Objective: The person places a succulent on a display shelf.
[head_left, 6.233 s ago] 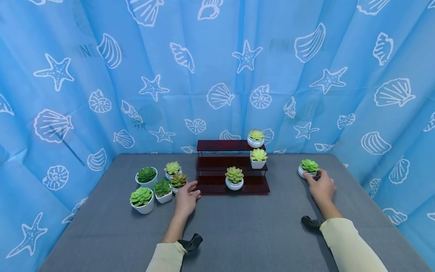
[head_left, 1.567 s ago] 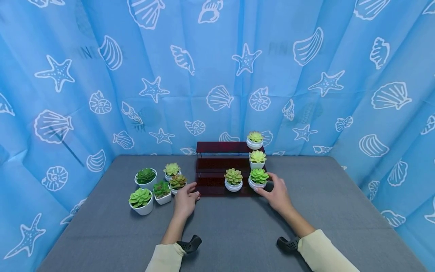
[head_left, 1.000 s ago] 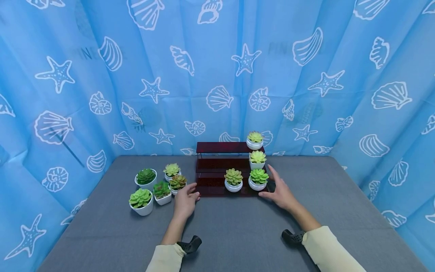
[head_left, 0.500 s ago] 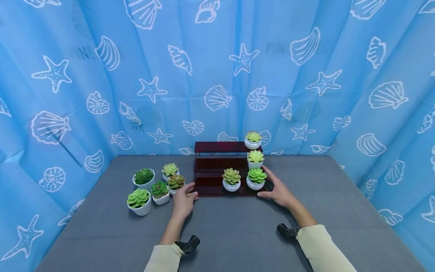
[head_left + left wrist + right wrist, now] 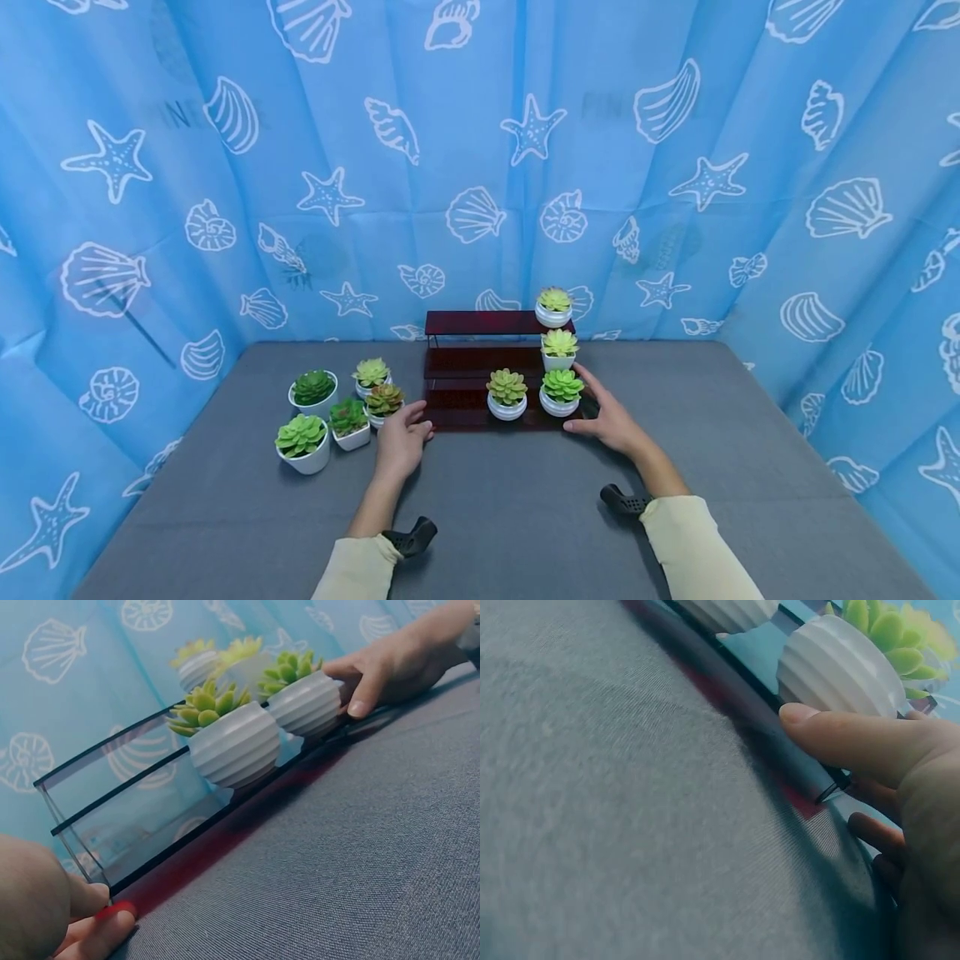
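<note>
My left hand (image 5: 400,443) pinches the front left corner of a dark red three-tier display stand (image 5: 457,418), its fingertips at the bottom tier's edge in the left wrist view. At the stand's other end, my right hand (image 5: 611,421) is spread beside a bright green succulent in a round white ribbed pot (image 5: 559,406). Its thumb (image 5: 840,735) lies along the tier's front edge close to that pot; the index finger reaches behind. Another round-potted succulent (image 5: 507,390) stands to the left on the same tier. Single pale succulents sit on the middle tier (image 5: 558,348) and top tier (image 5: 553,307), both at the right.
Several potted succulents cluster left of the stand, among them a dark green one (image 5: 313,390), a light green one (image 5: 302,442) and a reddish one (image 5: 384,402) beside my left hand. A blue shell-patterned curtain (image 5: 480,167) hangs behind the grey cloth-covered table (image 5: 510,517).
My right hand brought the bright green succulent from the table's right side to the bottom tier, then loosened its fingers from the pot. My left hand stayed at the stand's corner.
</note>
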The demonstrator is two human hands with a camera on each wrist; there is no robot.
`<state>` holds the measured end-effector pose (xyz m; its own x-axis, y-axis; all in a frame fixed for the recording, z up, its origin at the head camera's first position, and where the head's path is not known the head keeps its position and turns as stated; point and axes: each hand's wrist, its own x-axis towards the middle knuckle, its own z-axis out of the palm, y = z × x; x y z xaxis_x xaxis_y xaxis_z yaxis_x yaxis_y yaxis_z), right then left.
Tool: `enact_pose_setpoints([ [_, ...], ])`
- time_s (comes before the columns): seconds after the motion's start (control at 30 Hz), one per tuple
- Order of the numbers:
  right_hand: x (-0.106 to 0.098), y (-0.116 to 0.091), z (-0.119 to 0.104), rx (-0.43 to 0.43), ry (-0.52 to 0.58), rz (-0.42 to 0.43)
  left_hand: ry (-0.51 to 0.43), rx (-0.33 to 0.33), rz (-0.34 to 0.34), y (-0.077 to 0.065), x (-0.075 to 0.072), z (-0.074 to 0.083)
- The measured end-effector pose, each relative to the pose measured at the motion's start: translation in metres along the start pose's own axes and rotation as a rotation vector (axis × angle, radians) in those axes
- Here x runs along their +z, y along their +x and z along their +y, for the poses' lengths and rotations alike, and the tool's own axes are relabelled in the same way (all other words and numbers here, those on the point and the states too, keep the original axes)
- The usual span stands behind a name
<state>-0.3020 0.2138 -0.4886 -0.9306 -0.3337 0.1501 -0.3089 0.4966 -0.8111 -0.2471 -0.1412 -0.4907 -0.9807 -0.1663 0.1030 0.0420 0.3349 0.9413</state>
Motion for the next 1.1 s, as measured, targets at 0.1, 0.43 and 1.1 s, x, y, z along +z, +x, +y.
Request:
enact_pose_setpoints([
  [0.1,0.000,-0.001,-0.001,0.012,0.009,-0.001,0.004,-0.007,-0.018,0.000,0.000,0.001],
  [0.43,-0.001,-0.002,-0.007,0.000,0.007,0.005,0.038,-0.018,-0.036,-0.001,-0.001,0.004],
  [1.1,0.000,0.001,-0.003,0.003,0.032,0.003,0.079,-0.073,-0.076,-0.003,-0.010,0.015],
])
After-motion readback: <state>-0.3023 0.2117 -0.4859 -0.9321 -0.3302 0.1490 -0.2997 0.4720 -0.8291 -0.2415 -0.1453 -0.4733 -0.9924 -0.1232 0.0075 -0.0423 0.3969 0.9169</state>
